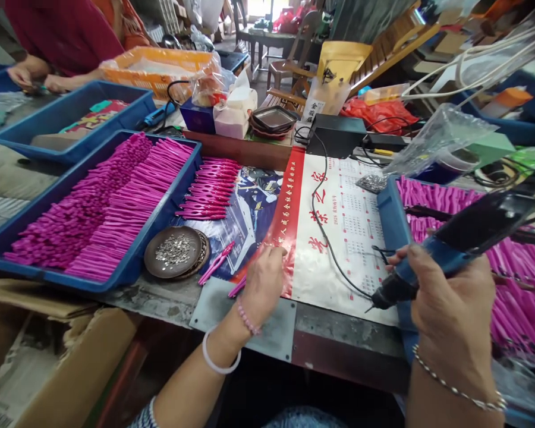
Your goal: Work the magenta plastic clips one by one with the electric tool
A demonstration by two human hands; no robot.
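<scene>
My right hand (452, 309) is wrapped around a blue and black electric screwdriver (446, 252), its bit pointing down and left above the calendar sheet. My left hand (264, 278) is closed with fingertips together at the sheet's red edge; what they pinch is hidden. Under that hand, a magenta plastic piece (237, 288) lies partly covered on a grey metal plate (267, 333). Just left rests a magenta plier-shaped tool (217, 262). A row of similar plier-shaped tools (211, 187) lies farther back. A brown dish (154, 252) holds small silvery metal parts.
A blue bin (129, 274) of magenta plastic pieces stands at left, another blue bin (390, 220) at right. A black cord (323, 223) crosses the calendar sheet (314, 279). Behind are an orange basket (160, 56) and tissues (236, 110). Another person's hands (40, 77) work at far left.
</scene>
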